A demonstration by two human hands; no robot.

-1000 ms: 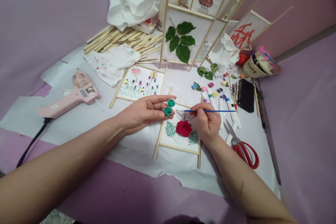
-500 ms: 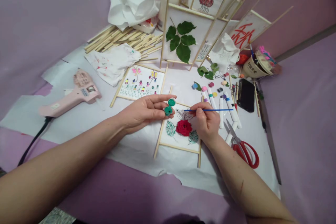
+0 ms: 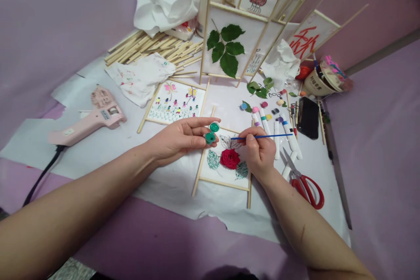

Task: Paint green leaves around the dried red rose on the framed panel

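Green paint pot (image 3: 210, 138) sat just left of brush (image 3: 272, 136) tip
L hand (image 3: 179, 140) pinched it, lid open; R hand (image 3: 259, 152) gripped brush, shaft lying left-right, over rose panel (image 3: 220, 175).

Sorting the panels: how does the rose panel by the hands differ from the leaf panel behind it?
The rose panel lies flat; the leaf panel stands upright. The rose panel shows a red rose with outlined leaves; the leaf panel bears a green leaf sprig. Both have wooden stick frames.
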